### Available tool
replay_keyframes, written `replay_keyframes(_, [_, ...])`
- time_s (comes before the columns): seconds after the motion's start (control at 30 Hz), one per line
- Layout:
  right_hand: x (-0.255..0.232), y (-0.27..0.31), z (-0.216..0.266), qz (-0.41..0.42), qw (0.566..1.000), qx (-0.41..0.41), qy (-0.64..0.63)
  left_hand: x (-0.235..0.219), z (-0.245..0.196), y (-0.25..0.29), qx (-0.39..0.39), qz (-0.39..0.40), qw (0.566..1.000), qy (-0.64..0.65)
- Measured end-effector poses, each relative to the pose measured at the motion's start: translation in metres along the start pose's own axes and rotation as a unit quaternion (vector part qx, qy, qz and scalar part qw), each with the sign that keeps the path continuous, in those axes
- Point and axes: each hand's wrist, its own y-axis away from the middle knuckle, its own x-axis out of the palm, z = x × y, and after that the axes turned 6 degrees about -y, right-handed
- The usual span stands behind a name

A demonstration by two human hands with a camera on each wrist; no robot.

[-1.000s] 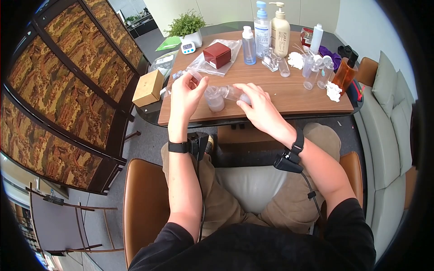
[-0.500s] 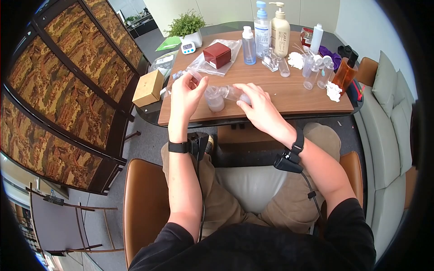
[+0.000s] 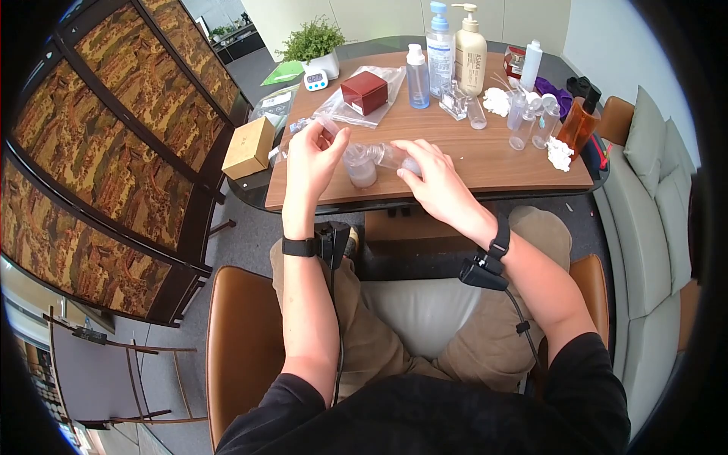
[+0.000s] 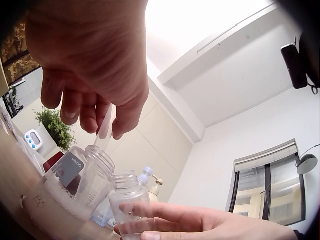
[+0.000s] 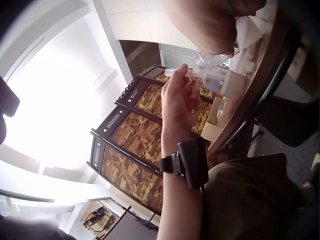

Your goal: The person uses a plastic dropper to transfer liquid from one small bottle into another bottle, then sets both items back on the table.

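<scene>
A wide clear bottle point(image 3: 362, 174) with cloudy whitish contents stands near the table's front edge. My left hand point(image 3: 312, 161) pinches a slim translucent plastic piece point(image 5: 182, 73), whose lower end is at the wide bottle's threaded mouth in the left wrist view; its exact kind I cannot tell. My right hand point(image 3: 434, 176) holds a smaller clear bottle point(image 4: 128, 192) with an uncapped threaded neck. In the head view this small bottle is tipped, its neck toward the wide bottle's mouth. The fingers curl round its body, with droplets on the wall.
Behind stand a red box point(image 3: 364, 92) on a plastic bag, a blue bottle point(image 3: 418, 80) and a cream pump bottle point(image 3: 470, 53). At right are small clear bottles point(image 3: 521, 130), crumpled tissue point(image 3: 560, 154) and an amber bottle point(image 3: 580, 127). A cardboard box point(image 3: 249, 148) sits left.
</scene>
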Motion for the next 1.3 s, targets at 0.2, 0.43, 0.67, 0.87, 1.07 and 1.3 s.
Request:
replay_keyframes(0.2, [-0.001,0.000,0.002,0.000,1.000,-0.002,0.001,0.000,0.000,0.000,0.008,-0.004,1.000,-0.005])
replay_keyframes(0.43, [-0.001,0.000,0.002,0.002,1.000,-0.002,-0.003,-0.009,0.000,0.001,0.019,-0.067,0.991,0.116])
replay_keyframes(0.67, [-0.001,0.001,-0.001,0.000,1.000,-0.007,-0.003,-0.030,0.007,0.000,-0.008,-0.145,0.954,0.262])
replay_keyframes(0.87, [-0.001,0.002,0.001,-0.003,1.000,-0.008,-0.005,-0.013,-0.009,0.001,-0.020,-0.125,0.962,0.243])
replay_keyframes(1.07, [-0.001,0.001,0.000,-0.003,1.000,-0.016,-0.001,-0.007,-0.009,0.000,-0.020,-0.081,0.969,0.233])
replay_keyframes(1.3, [-0.002,0.002,0.000,-0.001,1.000,-0.017,-0.007,-0.008,-0.004,-0.001,-0.011,-0.086,0.972,0.220])
